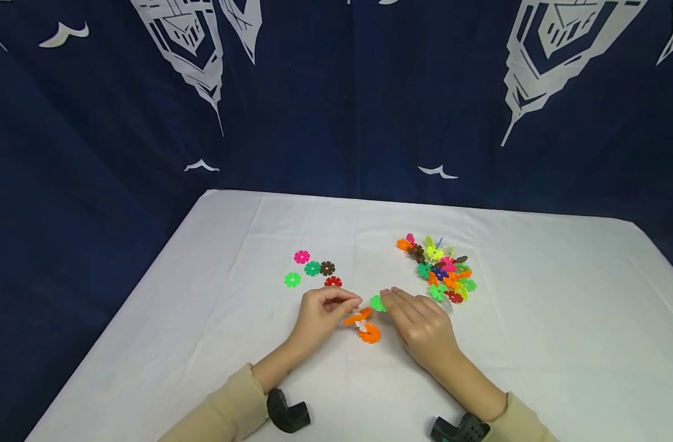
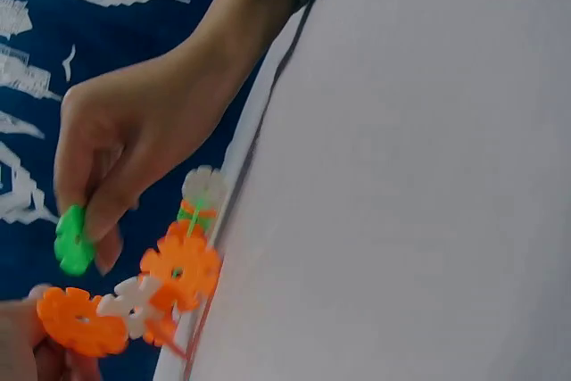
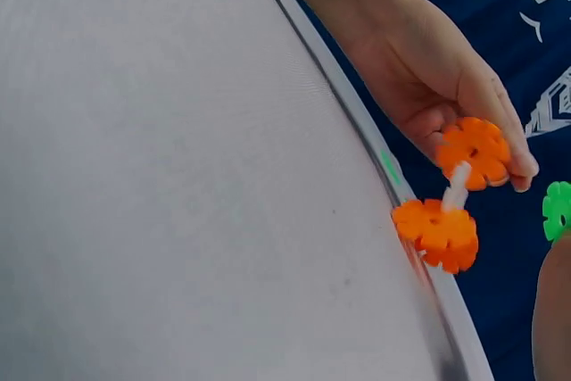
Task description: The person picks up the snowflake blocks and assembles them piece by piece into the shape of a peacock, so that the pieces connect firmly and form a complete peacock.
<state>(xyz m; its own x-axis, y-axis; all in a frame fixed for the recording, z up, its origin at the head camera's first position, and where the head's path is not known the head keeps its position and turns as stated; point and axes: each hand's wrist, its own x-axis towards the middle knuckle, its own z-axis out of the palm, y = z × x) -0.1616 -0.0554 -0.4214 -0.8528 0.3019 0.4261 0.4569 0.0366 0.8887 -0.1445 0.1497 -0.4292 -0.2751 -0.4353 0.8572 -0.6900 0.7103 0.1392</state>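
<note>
My left hand point(image 1: 322, 313) pinches a joined piece of notched plastic flower discs, orange point(image 1: 369, 333) with a white disc point(image 2: 132, 308) between them. In the right wrist view, its fingers meet the upper orange disc point(image 3: 474, 153), and more orange discs hang below. Thumb and fingers of my right hand point(image 1: 422, 328) pinch a single bright green disc point(image 2: 73, 243) by its edge. That green disc is held just right of the orange piece, apart from it. In the left wrist view, most of the left hand point(image 2: 18, 336) is cut off at the corner.
Several loose discs lie on the white cloth point(image 1: 176, 344) beyond the left hand, among them a pink disc point(image 1: 301, 257), a brown disc point(image 1: 327, 268) and a red disc point(image 1: 333, 281). Beyond the right hand lies a multicoloured heap of discs point(image 1: 440, 274). A dark blue curtain point(image 1: 314, 110) hangs behind.
</note>
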